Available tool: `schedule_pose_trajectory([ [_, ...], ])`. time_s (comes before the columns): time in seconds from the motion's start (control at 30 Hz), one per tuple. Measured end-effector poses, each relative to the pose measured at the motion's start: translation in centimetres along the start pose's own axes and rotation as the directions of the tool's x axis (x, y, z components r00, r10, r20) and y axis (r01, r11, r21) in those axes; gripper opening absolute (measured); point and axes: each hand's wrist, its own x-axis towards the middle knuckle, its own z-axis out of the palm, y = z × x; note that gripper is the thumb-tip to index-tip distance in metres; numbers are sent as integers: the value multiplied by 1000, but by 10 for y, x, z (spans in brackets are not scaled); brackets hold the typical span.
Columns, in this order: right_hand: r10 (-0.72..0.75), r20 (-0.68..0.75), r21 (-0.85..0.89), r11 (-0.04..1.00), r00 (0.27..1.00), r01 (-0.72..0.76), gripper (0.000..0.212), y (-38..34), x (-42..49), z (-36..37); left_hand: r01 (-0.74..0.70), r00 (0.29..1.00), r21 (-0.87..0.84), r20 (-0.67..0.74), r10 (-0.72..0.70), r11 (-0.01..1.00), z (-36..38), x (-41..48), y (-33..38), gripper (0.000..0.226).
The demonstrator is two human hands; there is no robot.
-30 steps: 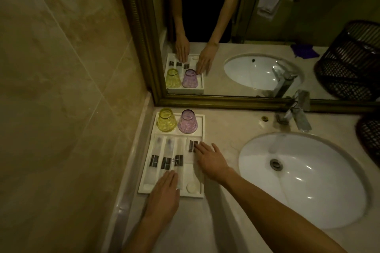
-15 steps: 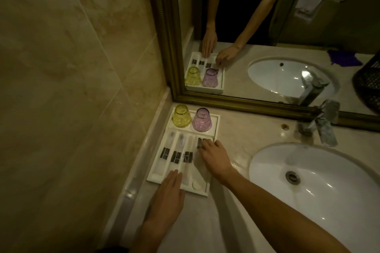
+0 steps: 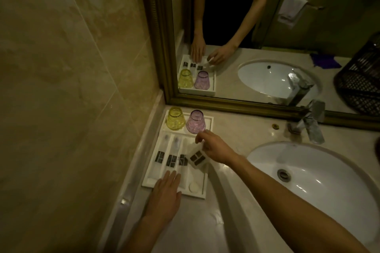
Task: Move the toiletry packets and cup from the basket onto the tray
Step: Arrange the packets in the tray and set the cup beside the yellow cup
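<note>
A white tray [image 3: 208,121] sits in the counter's left corner by the mirror. At its back stand a yellow cup [image 3: 175,118] and a purple cup [image 3: 195,121], both upside down. Three white toiletry packets [image 3: 171,159] with dark labels lie side by side in the tray's slots. My right hand [image 3: 216,148] holds a fourth white packet [image 3: 197,158], tilted, just above the tray's right slot. My left hand [image 3: 166,195] lies flat on the tray's front edge, fingers together. A small round soap [image 3: 194,187] rests in the front right compartment.
A white sink [image 3: 312,181] fills the counter to the right, with a chrome tap [image 3: 312,123] behind it. A dark wicker basket [image 3: 362,80] shows in the mirror at far right. The tiled wall bounds the left side; the mirror frame runs along the back.
My right hand has lifted the rightmost packet out of its slot and turned it. My left hand stays on the tray's front edge. The camera view has shifted left.
</note>
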Motion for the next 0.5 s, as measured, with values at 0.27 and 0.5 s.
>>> schedule_pose_trajectory([
  [0.27,42,-207,-342,933,977,-113,49,-3,28,16,-40,998,19,49,39,999,1,-5,-7,60],
  [0.5,186,-106,-441,872,977,-213,22,-6,-9,76,-50,998,69,43,47,996,0,-4,-4,61],
])
